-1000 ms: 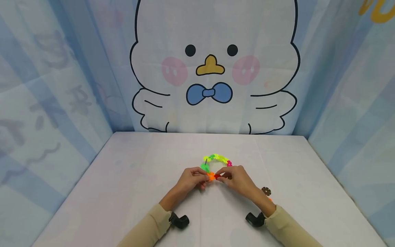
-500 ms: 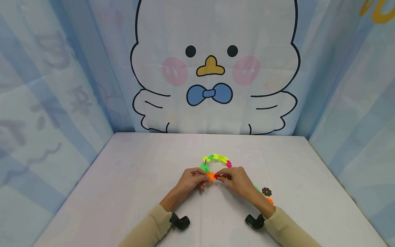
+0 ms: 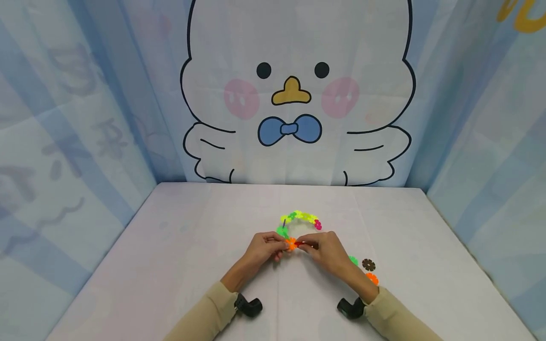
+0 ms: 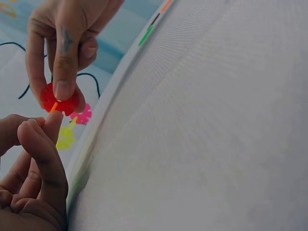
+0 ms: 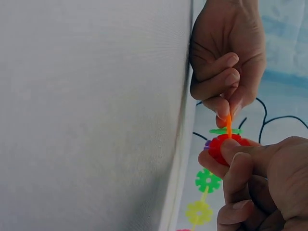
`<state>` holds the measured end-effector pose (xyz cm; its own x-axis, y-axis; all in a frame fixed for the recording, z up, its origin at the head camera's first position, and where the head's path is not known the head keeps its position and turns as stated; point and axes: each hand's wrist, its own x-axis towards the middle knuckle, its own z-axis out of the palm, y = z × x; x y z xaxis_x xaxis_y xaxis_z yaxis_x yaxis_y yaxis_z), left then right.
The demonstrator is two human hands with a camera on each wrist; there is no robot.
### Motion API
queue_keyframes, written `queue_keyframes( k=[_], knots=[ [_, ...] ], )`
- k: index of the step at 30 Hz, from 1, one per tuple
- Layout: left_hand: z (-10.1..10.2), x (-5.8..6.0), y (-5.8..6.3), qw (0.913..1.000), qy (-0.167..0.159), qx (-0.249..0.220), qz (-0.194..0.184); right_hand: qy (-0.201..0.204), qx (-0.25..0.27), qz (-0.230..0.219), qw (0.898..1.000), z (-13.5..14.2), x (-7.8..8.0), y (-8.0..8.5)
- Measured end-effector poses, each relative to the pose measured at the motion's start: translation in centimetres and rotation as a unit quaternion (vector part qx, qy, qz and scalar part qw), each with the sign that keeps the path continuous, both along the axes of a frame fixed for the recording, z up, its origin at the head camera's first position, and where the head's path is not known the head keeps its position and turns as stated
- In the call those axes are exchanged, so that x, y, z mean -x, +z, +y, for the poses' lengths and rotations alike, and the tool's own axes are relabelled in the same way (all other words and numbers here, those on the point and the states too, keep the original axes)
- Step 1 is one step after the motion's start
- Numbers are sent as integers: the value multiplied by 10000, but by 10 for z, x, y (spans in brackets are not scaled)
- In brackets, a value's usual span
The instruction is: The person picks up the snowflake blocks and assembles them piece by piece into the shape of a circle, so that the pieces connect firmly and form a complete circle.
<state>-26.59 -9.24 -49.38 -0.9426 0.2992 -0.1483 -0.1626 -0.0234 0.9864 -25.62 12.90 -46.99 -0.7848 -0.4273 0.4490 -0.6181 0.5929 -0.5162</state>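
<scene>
An orange notched plastic snowflake disc (image 3: 292, 244) is pinched between the thumb and fingers of my left hand (image 3: 265, 247). My right hand (image 3: 327, 251) pinches a red snowflake disc (image 5: 218, 150) face-on to the right wrist camera. Edge-on, the orange disc meets the red one at its rim, the two standing crosswise. From the orange disc a curved chain of linked discs runs round behind the hands: green (image 3: 282, 231), a thin purple one (image 3: 284, 222), then green and yellow ones (image 3: 304, 216), with a pink disc (image 3: 318, 224) at its far end.
Loose green (image 3: 353, 260), brown (image 3: 368, 264) and orange (image 3: 372, 278) discs lie on the white-covered table (image 3: 170, 274) beside my right forearm. Black wrist cameras (image 3: 249, 306) jut inward from both cuffs. A printed curtain (image 3: 294, 156) stands behind the table.
My right hand and forearm have shifted slightly, uncovering the loose green and orange discs. The chain's pink end has moved a little. The hands keep their hold on the red and orange discs.
</scene>
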Motion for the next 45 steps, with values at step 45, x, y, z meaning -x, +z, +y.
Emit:
queue_keyframes(
  k=[45],
  knots=[
    [-1,4,-4,9998,-174,-67,-70,-780,-1871,-2744,9400,146,-10,43]
  ],
)
